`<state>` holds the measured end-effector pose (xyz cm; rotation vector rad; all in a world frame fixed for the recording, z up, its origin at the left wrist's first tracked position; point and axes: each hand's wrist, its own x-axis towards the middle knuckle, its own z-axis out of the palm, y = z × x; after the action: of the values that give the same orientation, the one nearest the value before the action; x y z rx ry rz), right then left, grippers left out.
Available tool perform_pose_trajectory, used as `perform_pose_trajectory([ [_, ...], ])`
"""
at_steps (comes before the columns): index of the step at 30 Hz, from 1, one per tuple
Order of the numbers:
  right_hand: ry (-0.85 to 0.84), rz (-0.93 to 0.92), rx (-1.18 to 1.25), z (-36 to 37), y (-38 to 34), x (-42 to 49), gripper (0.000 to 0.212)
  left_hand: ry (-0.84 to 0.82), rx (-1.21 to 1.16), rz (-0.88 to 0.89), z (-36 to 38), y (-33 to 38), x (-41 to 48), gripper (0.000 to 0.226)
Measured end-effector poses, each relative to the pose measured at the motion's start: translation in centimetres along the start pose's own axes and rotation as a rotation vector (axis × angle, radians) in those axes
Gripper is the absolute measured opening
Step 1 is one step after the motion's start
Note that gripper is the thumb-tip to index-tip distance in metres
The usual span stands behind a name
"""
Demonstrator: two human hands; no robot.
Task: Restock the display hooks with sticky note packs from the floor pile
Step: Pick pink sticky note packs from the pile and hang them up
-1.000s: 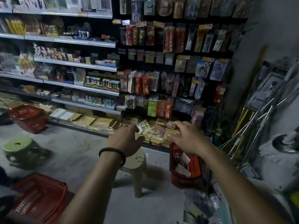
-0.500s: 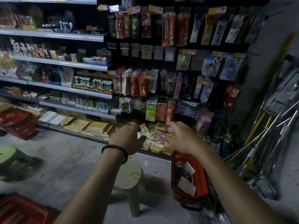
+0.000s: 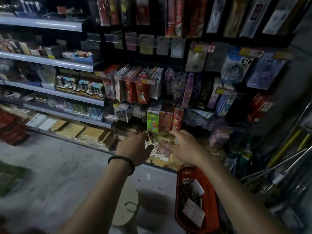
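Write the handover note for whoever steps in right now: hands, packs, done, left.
Left hand: fingertips at the pile of small packs on the bottom shelf; grip unclear.
Right hand: fingers spread over the same pile, nothing visibly held.
Green pack and orange pack hang on hooks just above both hands.
Red basket sits under the right forearm, a few flat packs inside.
Done: no pack lifted yet.
Left: pick packs from the pile and hang them.

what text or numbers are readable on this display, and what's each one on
"30": big dark digits on the blue hanging pack, upper right.
A red up arrow, no words: on the yellow price tag left of it.
All other pack labels and shelf tags are too dim or blurred to read.
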<state>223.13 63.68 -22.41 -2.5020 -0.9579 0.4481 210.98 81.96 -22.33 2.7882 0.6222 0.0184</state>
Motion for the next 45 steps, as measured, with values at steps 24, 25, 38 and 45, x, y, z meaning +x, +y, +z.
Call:
perform_pose_trajectory([
  [24,-0.105,0.087,0.096,0.8,10.0,18.6,0.071,-0.113,0.026,0.021,4.9,-0.6,20.4,0.034],
  [25,-0.109,0.086,0.100,0.9,10.3,19.2,0.070,-0.116,0.029,0.011,5.2,-0.6,21.0,0.036],
  [38,-0.079,0.084,0.200,2.9,14.5,25.8,0.055,-0.130,0.092,0.044,7.5,-1.9,29.6,0.037],
  [45,-0.053,0.139,0.261,7.4,15.4,32.7,0.057,-0.245,0.133,0.120,11.3,-6.8,37.2,0.037],
])
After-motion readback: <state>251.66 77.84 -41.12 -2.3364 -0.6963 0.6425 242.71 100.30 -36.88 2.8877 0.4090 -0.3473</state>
